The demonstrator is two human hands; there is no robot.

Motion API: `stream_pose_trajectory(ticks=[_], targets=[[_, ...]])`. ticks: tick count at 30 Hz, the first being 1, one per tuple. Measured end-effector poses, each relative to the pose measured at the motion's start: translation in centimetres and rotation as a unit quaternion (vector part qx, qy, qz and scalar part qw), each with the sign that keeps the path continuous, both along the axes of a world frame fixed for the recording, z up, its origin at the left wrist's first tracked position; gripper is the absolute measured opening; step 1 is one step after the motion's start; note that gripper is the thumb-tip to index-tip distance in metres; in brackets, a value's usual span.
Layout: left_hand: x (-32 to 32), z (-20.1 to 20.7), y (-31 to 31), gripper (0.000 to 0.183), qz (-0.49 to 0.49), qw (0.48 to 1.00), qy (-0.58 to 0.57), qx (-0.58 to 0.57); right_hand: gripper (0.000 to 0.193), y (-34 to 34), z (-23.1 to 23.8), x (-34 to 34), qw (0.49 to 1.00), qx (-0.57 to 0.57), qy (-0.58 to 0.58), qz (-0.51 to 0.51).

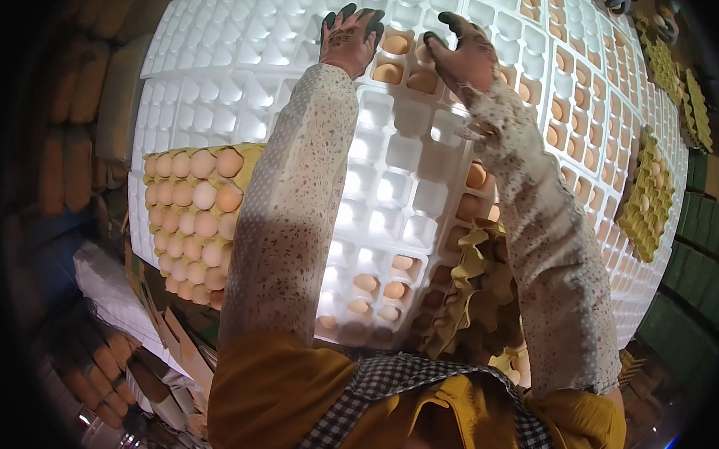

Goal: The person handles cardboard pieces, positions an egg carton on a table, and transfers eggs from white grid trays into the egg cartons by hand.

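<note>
Over white egg trays (401,152) | left hand (350,44), right hand (470,60): each grip spread, seemingly empty | dim brown stacks (81,80) leftward

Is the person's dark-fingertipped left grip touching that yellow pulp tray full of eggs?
Apart. The head view shows the left grip well beyond the yellow pulp tray, with white moulded trays plainly visible between them.

Tan eggs (388,73) lying in white compartmented tray (404,15).

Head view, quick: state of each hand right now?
Left hand: open, nothing visibly held, over white egg trays.
Right hand: open, nothing visibly held, near brown eggs.
</note>
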State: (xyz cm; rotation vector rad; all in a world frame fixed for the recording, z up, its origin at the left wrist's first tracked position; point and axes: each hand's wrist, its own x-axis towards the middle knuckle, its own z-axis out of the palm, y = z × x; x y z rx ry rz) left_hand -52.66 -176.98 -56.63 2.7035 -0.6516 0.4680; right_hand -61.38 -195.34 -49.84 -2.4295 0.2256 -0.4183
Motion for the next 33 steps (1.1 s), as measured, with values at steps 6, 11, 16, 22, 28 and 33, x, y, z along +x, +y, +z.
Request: stream_pose_trajectory(ticks=[6, 11, 16, 22, 28, 33], targets=[[-4.1, 4.3, 2.2, 0.042, 0.005, 0.989, 0.001, -0.146, 0.032, 3.8, 0.1, -4.7, 0.966, 0.038, -0.174, 0.187], [-4.7, 1.7, 4.1, 0.038, -0.059, 0.995, 0.078, -0.029, 0.035, 2.7, -0.6, -8.0, 0.904, -0.182, -0.088, 0.376], [-4.2, 1.4, 4.7, 0.027, -0.096, 0.991, 0.029, -0.083, 0.034, -4.6, 10.5, -13.9, 0.966, 0.086, -0.123, 0.211], [-5.4, 1.8, 4.7, 0.040, 0.070, 0.984, 0.012, 0.163, 0.031, -11.8, 16.2, -31.4, 0.986, 0.169, -0.003, 0.010], [-12.4, 11.3, 0.9, 0.038, -0.024, 0.978, -0.101, 0.183, 0.037, -8.2, 17.5, -43.2, 0.996, 0.045, 0.066, -0.030], [-31.4, 19.5, -2.9, 0.040, -0.511, 0.838, 0.167, -0.094, 0.049, -6.3, 15.7, -49.2, 0.977, -0.066, 0.200, -0.022]])
